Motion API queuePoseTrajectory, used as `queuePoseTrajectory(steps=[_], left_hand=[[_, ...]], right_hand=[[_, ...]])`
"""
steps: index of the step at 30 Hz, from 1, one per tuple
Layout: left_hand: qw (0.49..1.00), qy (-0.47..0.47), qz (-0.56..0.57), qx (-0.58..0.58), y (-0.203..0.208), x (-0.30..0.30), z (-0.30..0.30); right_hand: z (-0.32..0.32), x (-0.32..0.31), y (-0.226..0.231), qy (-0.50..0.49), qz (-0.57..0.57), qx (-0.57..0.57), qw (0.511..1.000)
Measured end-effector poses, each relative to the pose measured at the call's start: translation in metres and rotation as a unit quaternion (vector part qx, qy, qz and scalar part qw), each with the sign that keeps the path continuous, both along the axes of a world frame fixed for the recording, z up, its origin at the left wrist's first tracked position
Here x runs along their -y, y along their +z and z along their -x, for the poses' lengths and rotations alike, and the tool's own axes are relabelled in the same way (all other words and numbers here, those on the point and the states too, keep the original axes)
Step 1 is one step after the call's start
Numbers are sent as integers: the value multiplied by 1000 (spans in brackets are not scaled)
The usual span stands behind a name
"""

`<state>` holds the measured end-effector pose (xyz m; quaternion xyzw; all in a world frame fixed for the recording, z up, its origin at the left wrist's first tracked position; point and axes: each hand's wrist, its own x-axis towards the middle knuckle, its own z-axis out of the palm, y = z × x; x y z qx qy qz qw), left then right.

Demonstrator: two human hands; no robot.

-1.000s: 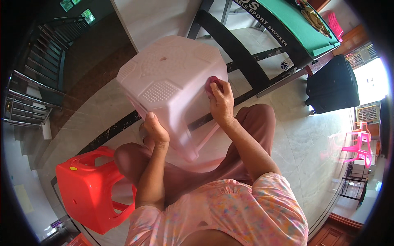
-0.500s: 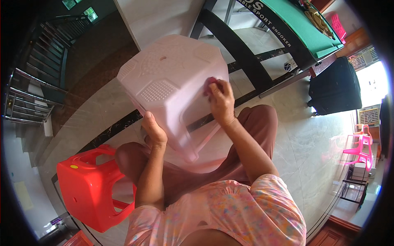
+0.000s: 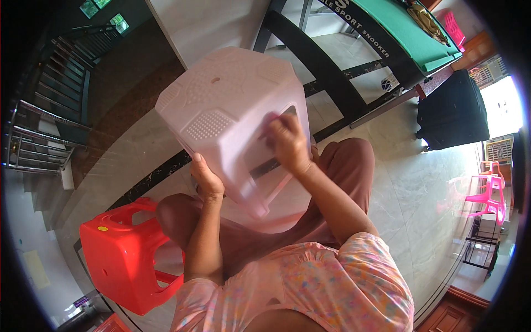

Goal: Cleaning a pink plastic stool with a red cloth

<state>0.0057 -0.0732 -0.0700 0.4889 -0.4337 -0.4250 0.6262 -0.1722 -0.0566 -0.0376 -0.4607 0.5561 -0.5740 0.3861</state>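
Observation:
A pale pink plastic stool (image 3: 246, 91) is tilted in front of me between my legs, its dotted seat turned up and away. My left hand (image 3: 207, 176) grips the stool's near left edge, thumb on the outside and fingers hidden behind it. Against the stool's right side panel, my right hand (image 3: 289, 143) is closed round a small dark red cloth or pad (image 3: 271, 119). Motion blurs that hand, and most of what it holds is covered by the fingers.
A red plastic stool (image 3: 124, 265) stands at my left. Beyond the pink stool is a green snooker table (image 3: 381, 33) with black legs. A black suitcase (image 3: 451, 113) stands at the right, with pink chairs (image 3: 487, 196) farther off. Metal railings (image 3: 50, 133) run along the left.
My right hand has slid left and slightly down along the stool's side panel with the red cloth or pad. The left hand keeps its grip; the stool has barely shifted.

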Motion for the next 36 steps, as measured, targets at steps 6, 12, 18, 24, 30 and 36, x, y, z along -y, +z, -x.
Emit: queuePoseTrajectory(steps=[6, 12, 18, 24, 30, 36], left_hand=[[1000, 3, 15, -10, -6, 1, 3], [988, -142, -31, -43, -8, -2, -13], [992, -73, -55, -82, 5, 2, -7], [993, -99, -38, -56, -9, 2, -13], [991, -107, -63, -55, -6, -1, -14], [994, -78, -44, -66, -5, 1, -8]], right_hand=[[12, 14, -14, -138, 224, -383, 886], [-35, -22, -15, 19, 256, -346, 903], [5, 13, -15, -46, 256, -371, 891], [9, 14, -5, -110, 207, -394, 888], [-25, -13, 2, -51, 182, -394, 899], [25, 23, -4, -151, 221, -440, 857]])
